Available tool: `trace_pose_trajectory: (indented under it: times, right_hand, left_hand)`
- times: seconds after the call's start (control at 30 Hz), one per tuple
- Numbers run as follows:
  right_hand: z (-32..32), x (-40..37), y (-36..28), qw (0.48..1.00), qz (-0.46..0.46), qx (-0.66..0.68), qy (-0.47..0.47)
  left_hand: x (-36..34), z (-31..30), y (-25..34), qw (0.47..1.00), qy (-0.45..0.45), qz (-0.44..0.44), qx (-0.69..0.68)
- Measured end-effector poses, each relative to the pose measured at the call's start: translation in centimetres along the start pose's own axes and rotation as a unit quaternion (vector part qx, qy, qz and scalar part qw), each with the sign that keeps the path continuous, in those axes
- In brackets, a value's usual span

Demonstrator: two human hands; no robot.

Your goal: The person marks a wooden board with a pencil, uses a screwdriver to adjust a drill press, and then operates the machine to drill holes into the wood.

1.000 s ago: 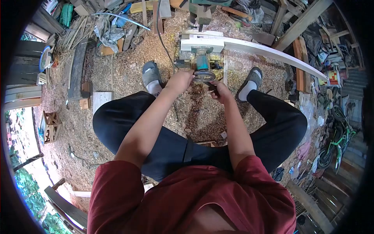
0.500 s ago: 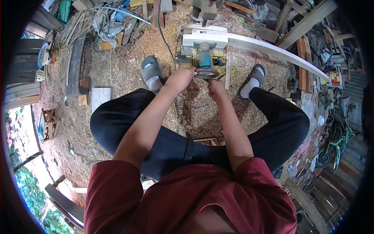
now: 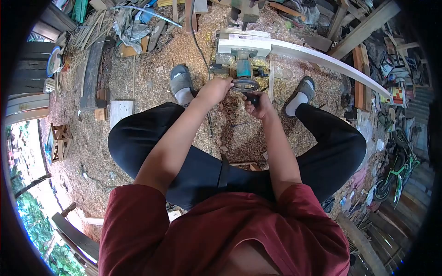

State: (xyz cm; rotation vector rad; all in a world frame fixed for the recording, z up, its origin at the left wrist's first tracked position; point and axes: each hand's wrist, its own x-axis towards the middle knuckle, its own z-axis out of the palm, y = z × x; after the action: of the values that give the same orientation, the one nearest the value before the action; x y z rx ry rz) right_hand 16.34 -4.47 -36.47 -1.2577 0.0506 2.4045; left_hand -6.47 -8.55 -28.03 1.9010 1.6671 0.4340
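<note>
A dark metal handwheel (image 3: pixel 245 89) sits at the near end of a teal-green machine vise (image 3: pixel 243 69). My left hand (image 3: pixel 214 92) is closed on the wheel's left rim. Below the wheel, my right hand (image 3: pixel 260 108) has its fingers around a black handle (image 3: pixel 252 98). Beyond the wheel, a pale wooden block (image 3: pixel 244 45) lies across the vise jaw. From there a long pale board (image 3: pixel 327 62) extends to the right.
Wood shavings cover the ground (image 3: pixel 152 152). My sandalled feet (image 3: pixel 182 85) flank the vise. A power cord (image 3: pixel 198 43) runs along its left. Dark timber (image 3: pixel 94 73) lies left, with a slatted wooden piece (image 3: pixel 60 141) nearer. A green bicycle (image 3: pixel 396 170) stands right.
My right hand has rolled outward and its fingers have shifted, so the black handle now shows. My left hand stays on the rim. The view has moved slightly.
</note>
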Motion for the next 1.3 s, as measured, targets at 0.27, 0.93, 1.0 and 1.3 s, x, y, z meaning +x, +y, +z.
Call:
trace_pose_trajectory:
  times: [0.27,0.93,1.0,1.3]
  right_hand:
    - [-0.8,1.7,-1.0,0.959,0.178,0.176,-0.133]
    - [1.8,3.3,1.6,0.983,0.047,0.173,-0.028]
    - [1.7,3.2,1.9,0.984,0.031,0.174,-0.021]
    - [2.4,2.9,2.2,0.975,-0.005,0.220,-0.027]
  left_hand:
    - [0.0,0.2,-0.8,1.000,-0.005,0.002,-0.013]
    - [-0.2,0.4,-1.2,0.999,0.033,0.026,0.001]
    - [-0.2,0.6,-1.0,0.999,0.033,0.025,-0.001]
    - [-0.1,0.8,-1.4,0.999,0.030,0.029,-0.005]
